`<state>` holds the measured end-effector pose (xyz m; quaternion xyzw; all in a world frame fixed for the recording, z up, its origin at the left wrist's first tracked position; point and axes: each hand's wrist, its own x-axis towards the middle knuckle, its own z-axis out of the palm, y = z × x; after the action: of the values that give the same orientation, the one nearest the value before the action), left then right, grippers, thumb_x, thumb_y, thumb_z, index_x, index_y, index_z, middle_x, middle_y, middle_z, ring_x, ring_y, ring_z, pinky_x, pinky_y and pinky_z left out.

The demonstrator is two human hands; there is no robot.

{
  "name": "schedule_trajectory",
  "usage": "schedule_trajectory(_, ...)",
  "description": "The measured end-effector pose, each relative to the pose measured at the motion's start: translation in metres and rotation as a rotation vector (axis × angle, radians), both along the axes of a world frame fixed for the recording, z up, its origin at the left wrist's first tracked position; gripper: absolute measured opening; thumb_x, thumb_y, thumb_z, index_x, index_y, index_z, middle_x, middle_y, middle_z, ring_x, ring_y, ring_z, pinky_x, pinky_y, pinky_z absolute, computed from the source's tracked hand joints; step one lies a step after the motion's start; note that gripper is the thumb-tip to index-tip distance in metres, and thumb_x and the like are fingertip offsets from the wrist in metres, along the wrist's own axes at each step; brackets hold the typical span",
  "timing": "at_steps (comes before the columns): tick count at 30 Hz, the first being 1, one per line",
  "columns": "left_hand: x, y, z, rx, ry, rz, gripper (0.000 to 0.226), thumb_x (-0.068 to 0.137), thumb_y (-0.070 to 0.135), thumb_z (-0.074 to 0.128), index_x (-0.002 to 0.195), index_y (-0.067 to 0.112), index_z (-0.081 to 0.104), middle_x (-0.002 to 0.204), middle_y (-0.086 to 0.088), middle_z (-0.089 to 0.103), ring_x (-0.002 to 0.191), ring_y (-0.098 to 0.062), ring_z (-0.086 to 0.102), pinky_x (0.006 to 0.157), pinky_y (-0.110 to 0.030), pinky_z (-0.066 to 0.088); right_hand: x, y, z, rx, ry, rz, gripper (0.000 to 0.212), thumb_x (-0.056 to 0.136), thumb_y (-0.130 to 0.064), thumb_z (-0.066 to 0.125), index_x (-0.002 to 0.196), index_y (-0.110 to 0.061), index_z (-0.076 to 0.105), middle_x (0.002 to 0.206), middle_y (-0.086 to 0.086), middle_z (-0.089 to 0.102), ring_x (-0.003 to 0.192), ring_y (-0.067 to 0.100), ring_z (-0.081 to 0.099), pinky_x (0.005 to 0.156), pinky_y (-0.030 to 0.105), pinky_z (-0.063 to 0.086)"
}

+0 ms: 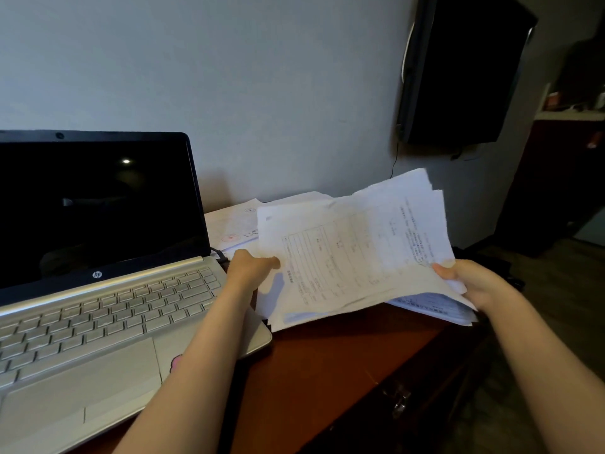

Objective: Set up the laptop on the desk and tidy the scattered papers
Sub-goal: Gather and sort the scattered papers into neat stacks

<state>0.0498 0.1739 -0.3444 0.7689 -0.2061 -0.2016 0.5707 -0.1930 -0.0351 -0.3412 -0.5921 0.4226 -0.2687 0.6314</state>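
A silver laptop (pixel 98 309) stands open on the left of the reddish-brown desk (pixel 327 365), its screen dark. To its right I hold a loose bundle of printed papers (pixel 353 253) lifted off the desk. My left hand (pixel 252 268) pinches the bundle's left edge, thumb on top. The bundle's right side sits in the grip of my right hand (pixel 474 283), thumb over the sheets and fingers beneath. More sheets (pixel 234 226) lie flat on the desk behind the bundle, against the wall.
A dark cable plugs into the laptop's right side near my left hand. A black wall-mounted screen (pixel 458 70) hangs at the upper right. The desk's right edge drops to a dark floor; a metal latch (pixel 401 401) shows on the desk front.
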Motion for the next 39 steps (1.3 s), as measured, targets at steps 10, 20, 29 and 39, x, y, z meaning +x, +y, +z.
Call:
schedule_trajectory(10,-0.007,0.004,0.009,-0.241,0.008,-0.037,0.013,0.089,0.007,0.06,0.102,0.009,0.059,0.105,-0.013,0.066,0.095,-0.03,0.064,0.089,-0.042,0.051,-0.004,0.002,0.006,-0.161,-0.028,-0.002,0.034,0.091,0.003,0.053,0.125,0.005,0.053,0.118,0.019,0.059,0.085,0.025,0.06,0.086,0.04,0.047)
schedule_trajectory(20,-0.026,0.009,0.047,-0.607,-0.351,-0.042,0.014,0.087,0.015,0.066,0.089,0.023,0.055,0.083,0.011,0.064,0.067,0.005,0.062,0.064,-0.016,0.05,0.001,0.019,0.023,-0.366,-0.276,-0.108,0.033,0.086,-0.015,0.066,0.118,-0.011,0.059,0.105,0.002,0.067,0.093,0.021,0.065,0.085,0.036,0.05)
schedule_trajectory(29,-0.026,0.005,0.035,-0.519,-0.38,-0.095,0.024,0.086,0.023,0.066,0.107,0.017,0.055,0.096,0.008,0.063,0.084,-0.007,0.061,0.06,-0.01,0.05,0.008,0.031,0.016,-0.381,-0.279,-0.152,0.032,0.094,-0.017,0.053,0.124,-0.005,0.054,0.116,0.01,0.063,0.099,0.026,0.062,0.083,0.037,0.051)
schedule_trajectory(39,-0.015,0.006,0.025,-0.517,-0.325,-0.041,0.025,0.09,0.019,0.061,0.112,0.012,0.056,0.112,-0.004,0.063,0.099,-0.02,0.061,0.08,-0.031,0.049,0.014,0.04,0.021,-0.403,-0.308,-0.186,0.029,0.096,-0.014,0.051,0.124,-0.009,0.056,0.112,0.003,0.062,0.1,0.021,0.06,0.087,0.036,0.048)
